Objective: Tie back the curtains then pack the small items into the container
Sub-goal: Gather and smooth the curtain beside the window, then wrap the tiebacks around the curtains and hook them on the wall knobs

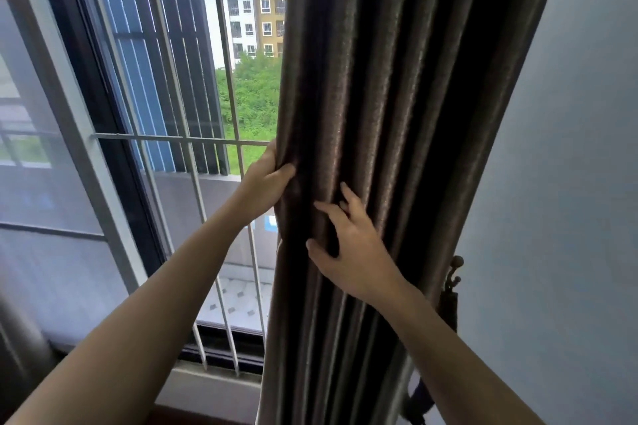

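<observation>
Window [165, 86]; curtain [397, 79] in both hands [266, 183] [348, 252]

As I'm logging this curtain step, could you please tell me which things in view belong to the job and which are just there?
Part of the job: curtain; left hand, gripping its edge; right hand, holding its folds; wall hook.
Just there: window bars; window frame; wall.
</observation>
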Tool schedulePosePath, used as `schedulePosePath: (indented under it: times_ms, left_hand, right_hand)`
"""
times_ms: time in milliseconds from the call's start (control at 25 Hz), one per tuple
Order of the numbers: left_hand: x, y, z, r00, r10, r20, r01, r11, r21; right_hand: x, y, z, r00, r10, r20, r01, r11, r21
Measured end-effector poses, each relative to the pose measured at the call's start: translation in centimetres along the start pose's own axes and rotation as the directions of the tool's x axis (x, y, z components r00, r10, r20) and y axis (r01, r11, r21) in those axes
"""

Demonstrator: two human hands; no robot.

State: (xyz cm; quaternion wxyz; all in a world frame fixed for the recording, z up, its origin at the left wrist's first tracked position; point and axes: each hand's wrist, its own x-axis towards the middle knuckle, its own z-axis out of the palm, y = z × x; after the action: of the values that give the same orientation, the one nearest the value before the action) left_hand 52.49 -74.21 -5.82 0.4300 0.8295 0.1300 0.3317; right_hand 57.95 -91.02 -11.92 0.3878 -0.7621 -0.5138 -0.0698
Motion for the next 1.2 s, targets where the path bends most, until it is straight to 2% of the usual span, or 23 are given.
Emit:
schedulePosePath:
  times_ms: [120, 280, 360, 400, 520, 560, 760, 960, 1200]
  left_hand:
    - [-0.4, 0.0, 0.0, 0.989, -0.124, 0.08, 0.117, 0.989, 0.093]
    - [-1.2, 0.2, 1.6, 0.968, -0.137, 0.209, 0.1, 0.979, 0.179]
    - [-1.6, 0.8, 3.1, 0.949, -0.148, 0.278, 0.106, 0.981, 0.161]
    - [-1.6, 1.1, 3.9, 0.939, -0.149, 0.31, 0.109, 0.984, 0.141]
    - [-1.2, 1.5, 5.8, 0.914, -0.15, 0.376, 0.111, 0.986, 0.122]
    - [-0.9, 1.5, 6.3, 0.911, -0.142, 0.388, 0.105, 0.988, 0.116]
    - [-0.4, 2.0, 8.8, 0.892, -0.149, 0.427, 0.118, 0.988, 0.099]
    - [-0.6, 2.8, 10.7, 0.869, -0.104, 0.483, 0.088, 0.995, 0.055]
    - [-1.6, 3.1, 12.3, 0.861, 0.001, 0.508, 0.015, 1.0, -0.028]
  right_hand:
    - [0.1, 0.1, 2.1, 0.997, 0.061, 0.05, -0.06, 0.998, -0.023]
    - [-2.5, 2.4, 5.8, 0.983, 0.09, 0.16, -0.087, 0.996, -0.023]
    - [-4.4, 3.5, 7.0, 0.972, 0.089, 0.219, -0.085, 0.996, -0.027]
    - [-5.1, 4.0, 7.2, 0.977, 0.091, 0.191, -0.088, 0.996, -0.024]
    - [-5.9, 5.4, 5.8, 0.984, 0.162, -0.072, -0.16, 0.987, 0.034]
    - [-5.7, 5.8, 5.0, 0.977, 0.179, -0.113, -0.175, 0.983, 0.046]
    - [-5.2, 6.7, 2.9, 0.972, 0.207, -0.114, -0.213, 0.976, -0.048]
    - [-8.6, 7.2, 3.9, 0.968, 0.217, -0.124, -0.217, 0.976, 0.014]
    - [-10.6, 8.1, 4.3, 0.974, 0.173, -0.15, -0.178, 0.984, -0.02]
